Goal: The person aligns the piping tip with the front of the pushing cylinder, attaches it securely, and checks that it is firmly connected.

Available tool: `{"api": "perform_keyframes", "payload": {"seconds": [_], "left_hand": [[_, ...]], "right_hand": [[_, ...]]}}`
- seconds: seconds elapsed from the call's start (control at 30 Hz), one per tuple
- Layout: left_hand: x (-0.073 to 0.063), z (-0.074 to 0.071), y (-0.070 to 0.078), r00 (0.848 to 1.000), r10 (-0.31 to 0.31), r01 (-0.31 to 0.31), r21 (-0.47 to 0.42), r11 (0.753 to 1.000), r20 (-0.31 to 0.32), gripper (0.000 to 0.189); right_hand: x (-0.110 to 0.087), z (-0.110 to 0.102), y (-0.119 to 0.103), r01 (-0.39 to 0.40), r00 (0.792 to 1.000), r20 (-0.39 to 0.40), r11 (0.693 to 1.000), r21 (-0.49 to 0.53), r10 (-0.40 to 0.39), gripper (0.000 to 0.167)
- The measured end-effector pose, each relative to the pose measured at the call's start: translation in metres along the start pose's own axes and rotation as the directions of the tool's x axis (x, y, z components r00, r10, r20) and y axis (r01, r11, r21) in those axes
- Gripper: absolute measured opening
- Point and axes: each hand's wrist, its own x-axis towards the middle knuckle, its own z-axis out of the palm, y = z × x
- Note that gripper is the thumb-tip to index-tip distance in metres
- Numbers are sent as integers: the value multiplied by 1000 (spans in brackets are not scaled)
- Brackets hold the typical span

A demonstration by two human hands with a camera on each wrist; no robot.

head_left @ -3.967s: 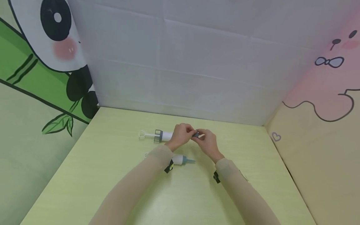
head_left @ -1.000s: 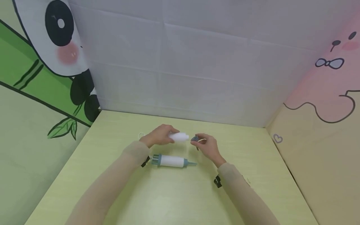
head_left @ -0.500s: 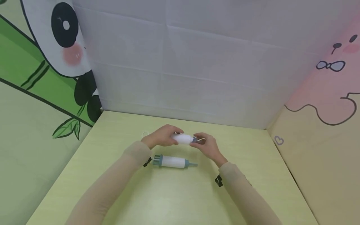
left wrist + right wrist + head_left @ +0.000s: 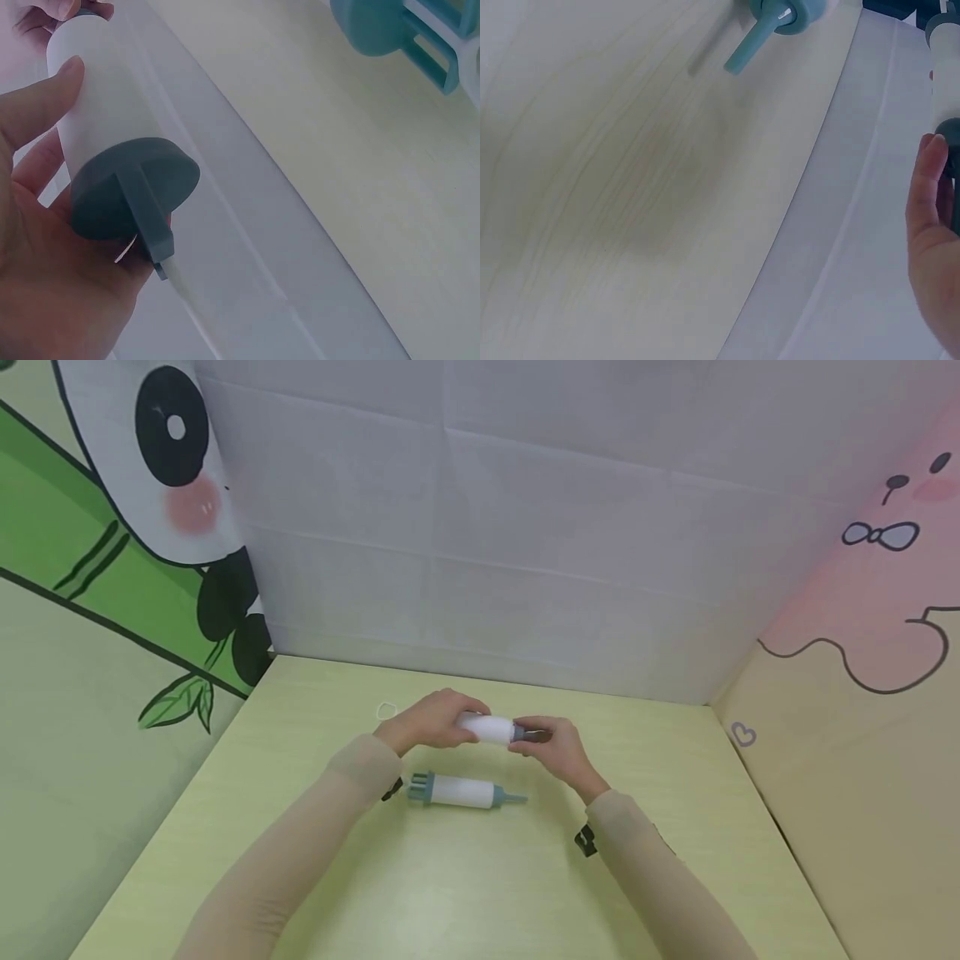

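Observation:
My left hand [image 4: 435, 718] grips the white barrel [image 4: 491, 729] of a large plastic syringe, held level above the table. In the left wrist view the thumb lies along this barrel [image 4: 105, 90], above its grey-teal end collar [image 4: 135, 187]. My right hand [image 4: 558, 747] pinches the dark nozzle cap [image 4: 519, 733] at the barrel's right end; its threads are hidden. A pale ring handle [image 4: 387, 711] shows beyond the left wrist. Nearer to me, a second syringe [image 4: 462, 791] with a teal nozzle and collar lies on the table, touched by neither hand.
The pale yellow table [image 4: 480, 885] meets a white sheet wall [image 4: 555, 552] at the back. Painted side panels stand at left and right. In the right wrist view, the second syringe's teal nozzle [image 4: 754, 41] points away from its barrel.
Four seconds ago both hands met at the far end. One second ago the cap was apart from the barrel; now it is against the barrel's end. Since half a second ago little has moved.

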Motion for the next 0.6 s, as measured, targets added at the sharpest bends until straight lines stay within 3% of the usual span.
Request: {"api": "perform_keyframes", "payload": {"seconds": [0.27, 0.43, 0.6], "left_hand": [[0, 2, -2, 1000, 6, -7, -25, 1000, -15, 37], [0, 4, -3, 999, 9, -10, -34, 999, -37, 40], [-1, 2, 0, 999, 5, -7, -42, 999, -49, 42]], "right_hand": [[4, -5, 3, 2, 999, 36, 999, 51, -4, 35], [-1, -9, -14, -19, 996, 91, 998, 61, 13, 27], [4, -5, 1, -77, 996, 49, 997, 0, 77, 37]]}}
